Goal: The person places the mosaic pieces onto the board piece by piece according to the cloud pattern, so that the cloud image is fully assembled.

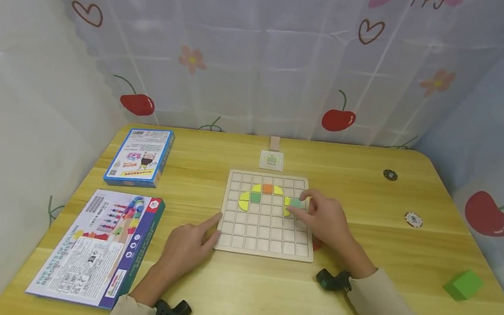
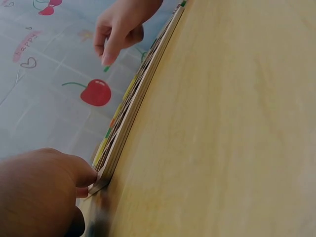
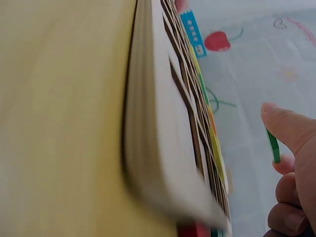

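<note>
A wooden grid board (image 1: 262, 247) lies on the table. Yellow rounded tiles (image 1: 243, 201), an orange square tile (image 1: 267, 189) and a green square tile (image 1: 255, 197) sit in its cells. My right hand (image 1: 328, 221) pinches another green square tile (image 3: 273, 146) between thumb and finger, above the right part of the board. In the right wrist view that tile is seen edge-on, apart from the board. Index finger and thumb of my left hand (image 1: 188, 244) reach out and touch the board's left edge.
A patterned card (image 1: 271, 160) lies behind the board against a small wooden piece (image 1: 274, 143). Two boxes, one blue-edged (image 1: 139, 157) and one larger (image 1: 95, 249), lie at left. At right are a black chip (image 1: 390, 175), a white chip (image 1: 413, 219) and a green block (image 1: 464, 285).
</note>
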`<act>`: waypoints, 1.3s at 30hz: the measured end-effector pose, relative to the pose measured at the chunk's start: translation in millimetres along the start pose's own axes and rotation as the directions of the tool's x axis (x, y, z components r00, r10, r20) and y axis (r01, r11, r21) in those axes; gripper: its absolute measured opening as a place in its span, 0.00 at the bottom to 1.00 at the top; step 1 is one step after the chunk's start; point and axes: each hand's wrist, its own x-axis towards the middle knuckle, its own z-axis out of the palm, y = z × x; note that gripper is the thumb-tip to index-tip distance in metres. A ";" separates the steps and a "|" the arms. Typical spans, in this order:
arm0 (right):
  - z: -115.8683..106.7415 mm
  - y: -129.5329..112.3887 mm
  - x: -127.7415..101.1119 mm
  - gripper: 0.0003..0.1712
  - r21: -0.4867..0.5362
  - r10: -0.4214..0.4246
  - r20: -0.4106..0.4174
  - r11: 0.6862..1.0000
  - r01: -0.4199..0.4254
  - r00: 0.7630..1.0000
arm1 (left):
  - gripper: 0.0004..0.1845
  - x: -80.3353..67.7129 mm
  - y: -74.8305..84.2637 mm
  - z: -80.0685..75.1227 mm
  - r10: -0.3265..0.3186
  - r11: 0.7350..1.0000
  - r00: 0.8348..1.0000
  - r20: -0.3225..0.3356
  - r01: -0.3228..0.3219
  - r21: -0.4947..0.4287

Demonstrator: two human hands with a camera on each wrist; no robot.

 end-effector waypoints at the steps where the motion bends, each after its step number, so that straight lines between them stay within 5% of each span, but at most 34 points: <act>1: 4.1 -4.2 2.6 0.22 0.011 -0.005 0.002 1.000 0.005 1.000 | 0.24 -0.1 -0.2 0.5 0.001 1.000 1.000 -0.002 -0.001 0.000; 15: 51.9 -35.5 33.4 0.21 0.045 0.111 0.041 0.993 -0.113 0.993 | 0.24 0.5 2.0 0.6 0.003 1.000 1.000 0.006 -0.003 0.001; 26: 61.7 -36.0 29.8 0.21 -0.004 0.137 0.010 0.991 -0.137 0.991 | 0.24 0.8 2.0 -1.2 0.007 1.000 1.000 0.001 -0.007 0.015; 39: 62.1 -39.2 30.3 0.22 -0.068 0.124 0.073 0.991 -0.119 0.990 | 0.24 -0.1 0.5 0.6 0.009 1.000 1.000 -0.009 -0.009 0.012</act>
